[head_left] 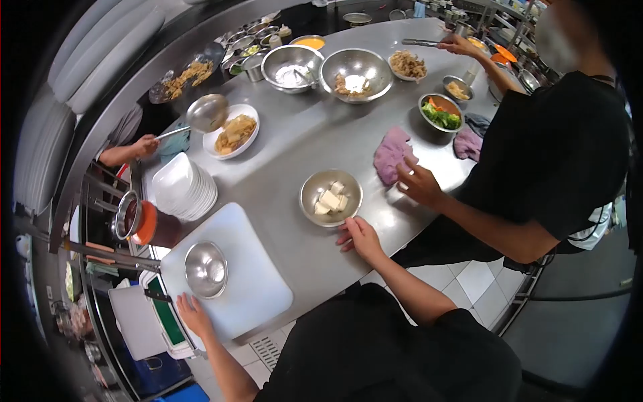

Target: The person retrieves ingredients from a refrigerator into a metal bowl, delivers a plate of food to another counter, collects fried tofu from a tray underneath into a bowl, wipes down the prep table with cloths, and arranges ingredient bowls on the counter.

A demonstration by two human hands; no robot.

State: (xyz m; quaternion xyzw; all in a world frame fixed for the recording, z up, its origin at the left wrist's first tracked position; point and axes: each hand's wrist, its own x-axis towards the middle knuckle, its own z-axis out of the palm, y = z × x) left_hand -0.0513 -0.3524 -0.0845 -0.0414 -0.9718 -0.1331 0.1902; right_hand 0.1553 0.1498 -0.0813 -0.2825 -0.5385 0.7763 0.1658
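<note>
My left hand lies with its fingers stretched out on the near left edge of a white cutting board. Just beyond its fingertips is the dark handle of a knife, and a metal bowl stands on the board beside it. My right hand is at the near rim of a steel bowl holding white tofu blocks. Its fingertips touch or almost touch that rim, with the fingers apart and not wrapped round it.
On the right, a co-worker reaches over the steel table near a pink cloth and a vegetable bowl. Another person's hand holds a ladle over a noodle dish. Stacked white plates stand left.
</note>
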